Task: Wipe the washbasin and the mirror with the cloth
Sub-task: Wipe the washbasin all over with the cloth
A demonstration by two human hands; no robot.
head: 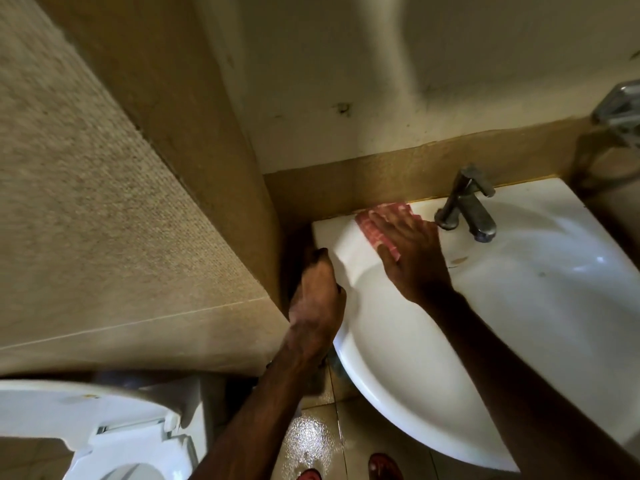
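A white washbasin [512, 306] fills the right half of the view, with a metal tap [467, 209] at its back edge. My right hand [412, 251] lies flat with straight fingers on a red-and-white checked cloth [372, 226], pressing it onto the basin's back left ledge beside the tap. My left hand [317, 299] grips the basin's left rim, fingers curled over the edge. No mirror is in view.
A tiled wall [114, 202] juts out close on the left. A white toilet with raised seat [104, 427] stands at the bottom left. A metal fitting [620, 112] sticks out of the wall at the far right. The wet floor [311, 441] shows below, with red footwear.
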